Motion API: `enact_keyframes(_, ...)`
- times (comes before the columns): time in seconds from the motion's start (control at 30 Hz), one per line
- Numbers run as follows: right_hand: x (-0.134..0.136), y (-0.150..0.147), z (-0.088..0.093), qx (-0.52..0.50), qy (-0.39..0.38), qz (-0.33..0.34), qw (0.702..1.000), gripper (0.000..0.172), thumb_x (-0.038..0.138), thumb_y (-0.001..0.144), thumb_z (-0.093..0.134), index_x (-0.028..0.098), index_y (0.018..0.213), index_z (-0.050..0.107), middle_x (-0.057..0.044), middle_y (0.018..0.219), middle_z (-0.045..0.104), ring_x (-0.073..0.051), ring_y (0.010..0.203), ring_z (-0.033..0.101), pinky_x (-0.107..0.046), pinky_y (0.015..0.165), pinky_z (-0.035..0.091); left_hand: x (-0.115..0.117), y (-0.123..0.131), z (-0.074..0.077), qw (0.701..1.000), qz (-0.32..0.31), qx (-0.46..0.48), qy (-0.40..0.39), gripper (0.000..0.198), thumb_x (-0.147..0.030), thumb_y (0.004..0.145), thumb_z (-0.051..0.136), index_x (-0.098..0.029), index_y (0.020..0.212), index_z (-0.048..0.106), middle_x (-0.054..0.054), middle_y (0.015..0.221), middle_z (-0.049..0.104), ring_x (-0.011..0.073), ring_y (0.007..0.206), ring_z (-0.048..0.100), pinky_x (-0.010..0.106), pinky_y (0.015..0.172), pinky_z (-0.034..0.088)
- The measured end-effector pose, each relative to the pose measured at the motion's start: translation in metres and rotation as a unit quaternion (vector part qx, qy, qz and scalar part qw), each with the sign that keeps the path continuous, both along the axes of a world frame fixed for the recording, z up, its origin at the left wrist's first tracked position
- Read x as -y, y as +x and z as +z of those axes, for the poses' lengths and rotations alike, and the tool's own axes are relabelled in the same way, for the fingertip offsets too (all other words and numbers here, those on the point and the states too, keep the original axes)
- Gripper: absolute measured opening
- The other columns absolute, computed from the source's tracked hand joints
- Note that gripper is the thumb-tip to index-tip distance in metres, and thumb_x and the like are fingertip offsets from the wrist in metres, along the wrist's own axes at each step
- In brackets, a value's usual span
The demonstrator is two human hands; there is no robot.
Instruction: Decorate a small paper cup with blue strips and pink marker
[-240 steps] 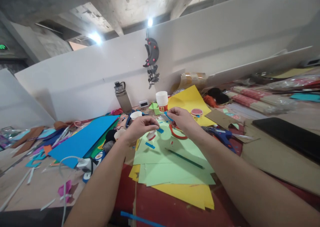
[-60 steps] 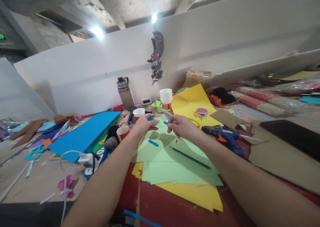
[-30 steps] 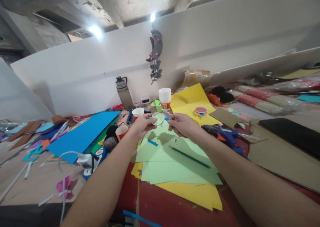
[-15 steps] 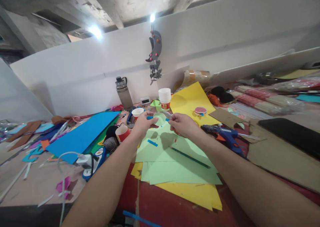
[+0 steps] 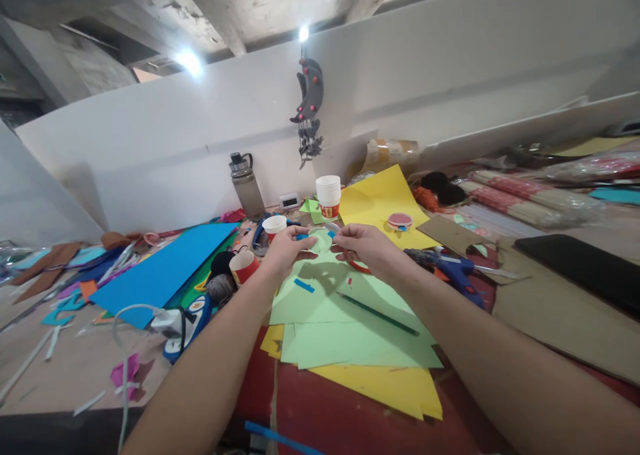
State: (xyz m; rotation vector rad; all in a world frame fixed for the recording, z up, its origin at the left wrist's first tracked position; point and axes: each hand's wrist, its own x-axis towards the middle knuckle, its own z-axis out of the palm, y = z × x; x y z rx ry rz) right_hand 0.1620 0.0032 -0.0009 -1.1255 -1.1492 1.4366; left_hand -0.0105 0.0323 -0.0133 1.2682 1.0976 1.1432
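A round pale green paper disc [image 5: 321,241] is held up between my two hands, above the stack of green paper [image 5: 320,311]. My left hand [image 5: 291,249] pinches the disc's left edge, where a bit of blue paper shows at the fingertips. My right hand [image 5: 364,245] is closed at the right edge, its thumb and finger on a small blue paper piece [image 5: 331,234]. A dark green pencil [image 5: 380,315] and a loose blue strip [image 5: 304,285] lie on the green sheets. Something with a red curved edge [image 5: 359,267] is partly hidden under my right hand.
Paper cups [image 5: 243,267] stand left of my hands, and a stack of white cups [image 5: 329,195] stands behind. A blue glue gun [image 5: 463,275] lies to the right, near cardboard [image 5: 550,315]. Blue card [image 5: 165,268] and a power strip [image 5: 187,328] lie left. A bottle [image 5: 247,185] stands by the wall.
My right hand has shifted slightly left, closer to the disc, and its fingers have spread a little. More of the red curved edge shows beneath it. The left hand stays nearly in place.
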Motion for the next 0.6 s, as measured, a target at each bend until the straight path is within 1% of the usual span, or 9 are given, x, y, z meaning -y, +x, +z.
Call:
enact_keyframes(0.1, -0.002, 0.000, -0.003, -0.003, 0.001, -0.003, 1.000, 0.017, 0.007, 0.079, 0.058, 0.016, 0.064, 0.054, 0.001, 0.062, 0.057, -0.009, 0.063, 0.061, -0.022, 0.063, 0.053, 0.002, 0.003, 0.000, 0.998, 0.028, -0.054, 0.022, 0.029, -0.018, 0.064, 0.075, -0.011, 0.087, 0.059, 0.004, 0.078, 0.062, 0.0114, 0.064, 0.060, 0.028, 0.058, 0.056)
enact_keyframes(0.2, -0.004, -0.001, -0.008, 0.001, 0.003, -0.009, 1.000, 0.017, 0.006, 0.077, 0.059, 0.015, 0.063, 0.057, 0.000, 0.060, 0.059, -0.008, 0.059, 0.059, -0.020, 0.061, 0.052, 0.002, 0.003, 0.000, 0.990, 0.057, -0.123, 0.047, 0.029, -0.022, 0.062, 0.076, -0.011, 0.084, 0.061, 0.004, 0.076, 0.062, 0.0101, 0.058, 0.059, 0.028, 0.056, 0.055)
enact_keyframes(0.3, -0.007, -0.001, -0.013, -0.013, 0.009, -0.009, 1.000, 0.016, 0.005, 0.075, 0.062, 0.014, 0.062, 0.058, 0.000, 0.058, 0.060, -0.008, 0.057, 0.059, -0.020, 0.061, 0.052, 0.002, 0.003, 0.000, 0.978, 0.074, -0.185, 0.065, 0.029, -0.028, 0.061, 0.077, -0.012, 0.080, 0.063, 0.003, 0.072, 0.062, 0.0109, 0.055, 0.058, 0.027, 0.053, 0.053)
enact_keyframes(0.4, -0.010, -0.002, -0.017, -0.043, -0.003, -0.006, 0.999, 0.018, 0.004, 0.074, 0.062, 0.015, 0.060, 0.056, 0.001, 0.056, 0.059, -0.009, 0.059, 0.060, -0.021, 0.062, 0.053, 0.003, 0.000, 0.004, 0.965, 0.084, -0.236, 0.084, 0.029, -0.032, 0.060, 0.076, -0.014, 0.078, 0.064, 0.004, 0.072, 0.064, 0.0124, 0.058, 0.058, 0.026, 0.051, 0.050)
enact_keyframes(0.5, -0.012, -0.002, -0.020, -0.052, -0.021, -0.017, 0.998, 0.021, 0.005, 0.074, 0.062, 0.016, 0.059, 0.054, 0.001, 0.055, 0.058, -0.009, 0.057, 0.061, -0.021, 0.061, 0.054, 0.003, -0.003, 0.010, 0.957, 0.082, -0.259, 0.096, 0.030, -0.033, 0.057, 0.077, -0.015, 0.077, 0.065, 0.004, 0.071, 0.065, 0.0120, 0.058, 0.056, 0.024, 0.049, 0.045)
enact_keyframes(0.6, -0.012, -0.003, -0.022, -0.012, -0.027, -0.020, 0.999, 0.019, 0.009, 0.075, 0.064, 0.017, 0.062, 0.053, 0.000, 0.058, 0.061, -0.009, 0.055, 0.060, -0.020, 0.058, 0.054, 0.003, -0.008, 0.015, 0.967, 0.061, -0.239, 0.057, 0.036, -0.032, 0.054, 0.079, -0.015, 0.080, 0.064, 0.002, 0.067, 0.063, 0.0099, 0.054, 0.052, 0.022, 0.048, 0.040)
